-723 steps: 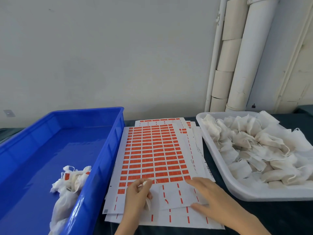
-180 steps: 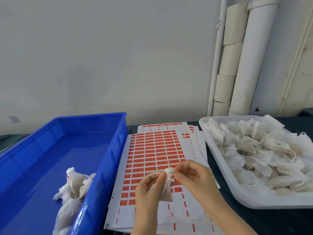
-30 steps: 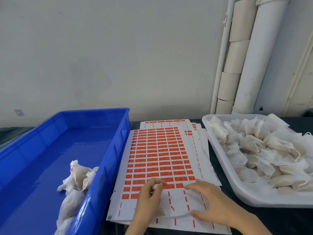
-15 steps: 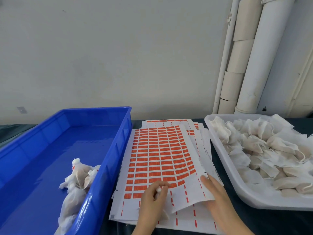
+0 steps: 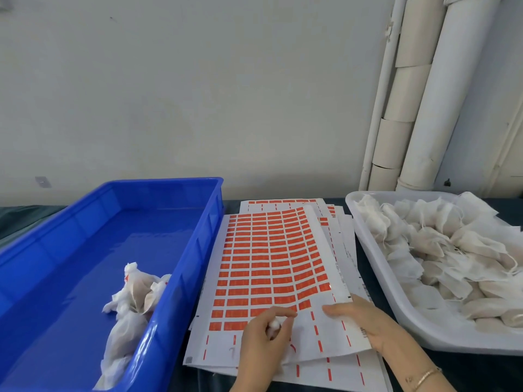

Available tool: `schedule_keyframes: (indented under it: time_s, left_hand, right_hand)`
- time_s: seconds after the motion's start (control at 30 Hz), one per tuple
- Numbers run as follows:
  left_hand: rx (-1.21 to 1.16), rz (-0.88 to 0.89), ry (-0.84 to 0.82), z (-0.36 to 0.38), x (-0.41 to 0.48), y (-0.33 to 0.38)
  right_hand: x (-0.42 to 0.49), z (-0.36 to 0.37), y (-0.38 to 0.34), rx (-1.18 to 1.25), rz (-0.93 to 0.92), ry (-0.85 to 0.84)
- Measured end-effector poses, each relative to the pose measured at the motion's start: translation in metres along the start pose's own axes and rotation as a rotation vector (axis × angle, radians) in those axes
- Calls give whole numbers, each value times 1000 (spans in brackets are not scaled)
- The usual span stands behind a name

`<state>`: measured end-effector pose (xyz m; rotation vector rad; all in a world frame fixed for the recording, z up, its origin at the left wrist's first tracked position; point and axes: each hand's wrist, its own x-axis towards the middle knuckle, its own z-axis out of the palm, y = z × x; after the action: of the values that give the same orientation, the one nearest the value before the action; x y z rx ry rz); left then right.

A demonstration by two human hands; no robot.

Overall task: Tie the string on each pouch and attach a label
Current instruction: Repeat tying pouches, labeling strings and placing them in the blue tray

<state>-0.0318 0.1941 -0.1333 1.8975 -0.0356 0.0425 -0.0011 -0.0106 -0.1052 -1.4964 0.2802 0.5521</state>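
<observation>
A white sheet of orange labels lies on top of a stack of sheets between two trays. My left hand grips a small white pouch in its curled fingers, and its fingertips touch the bottom label rows. Only the pouch's gathered top shows. My right hand holds the sheet's lower right corner, which is lifted and bent off the stack. Several tied pouches with orange labels lie in the blue tray.
A white tray at the right is heaped with several white pouches with loose strings. Used label sheets fan out under the top one. White pipes run up the wall at the back right.
My right hand has slid left and down along the lifted corner of the top sheet, which has sunk closer to the stack. My left hand stays on the bottom label rows with the pouch.
</observation>
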Motion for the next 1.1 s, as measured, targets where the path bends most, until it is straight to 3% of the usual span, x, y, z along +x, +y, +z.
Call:
schedule_keyframes:
  time_s: [0.47,1.1]
  left_hand:
    - [186,48,-60,25,18,9]
    - [474,232,29,34,15,-6]
  right_hand:
    - [4,-12,18,219,-56,-60]
    - [9,-14,28,179,-90,-44]
